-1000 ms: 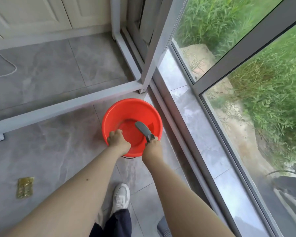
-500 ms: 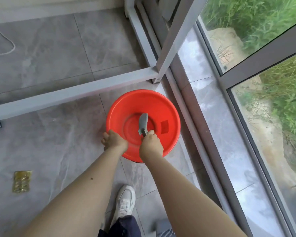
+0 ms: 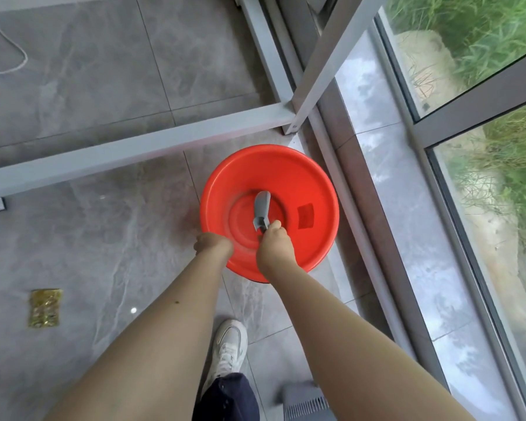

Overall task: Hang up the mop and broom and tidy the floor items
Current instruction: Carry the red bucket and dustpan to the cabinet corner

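The basin (image 3: 286, 180) is now seen more from above than a moment ago, and it is nearer to the window track (image 3: 374, 226). It is round, red, of smooth glossy plastic, with a darker square mark on its inner wall, and it is held above the grey tile floor (image 3: 88, 238). Its near rim is gripped by the left hand (image 3: 212, 245) (fingers curled over the edge). A grey tool (image 3: 261, 209) with a rounded end has turned to point straight away; it is grasped by the right hand (image 3: 274, 245) over the basin's middle. A crinkled gold wrapper (image 3: 44, 307) lies well apart, and a white shoe (image 3: 230, 347) stands near.
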